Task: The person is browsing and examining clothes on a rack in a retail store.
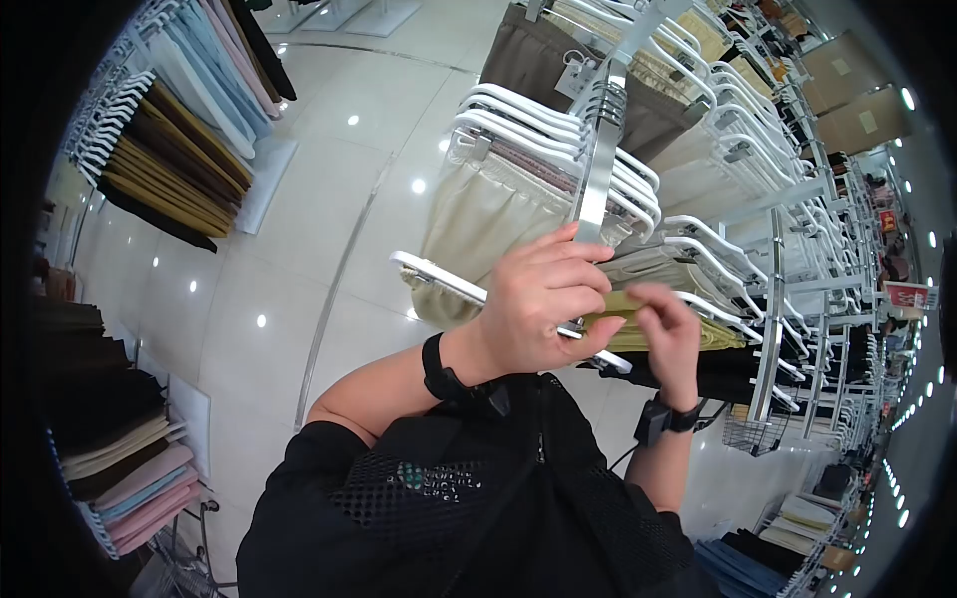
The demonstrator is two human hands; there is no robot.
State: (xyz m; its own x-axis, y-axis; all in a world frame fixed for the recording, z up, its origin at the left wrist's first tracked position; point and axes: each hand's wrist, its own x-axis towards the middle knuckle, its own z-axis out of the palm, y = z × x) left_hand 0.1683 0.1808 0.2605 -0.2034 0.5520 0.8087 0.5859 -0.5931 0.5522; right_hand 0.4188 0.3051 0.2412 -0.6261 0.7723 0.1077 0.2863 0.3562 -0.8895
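My left hand (546, 299), a black band on its wrist, has its fingers curled at the near end of a metal display rail (596, 179). A white clip hanger (439, 272) slants behind this hand, its two ends showing on either side. The hanger's hook is hidden by the fingers. My right hand (666, 334) is raised just to the right, blurred by motion, with its fingers bent. Behind the hands hang a yellow-green garment (713, 337) and cream elastic-waist bottoms (493, 214) on white hangers.
Brown trousers (538, 55) hang farther along the rail. To the right, another metal rail (773, 319) carries more hangers, with a wire basket (755, 435) below. Racks of brown trousers (179, 164) and folded-over pink garments (159, 498) stand left on the tiled floor (249, 299).
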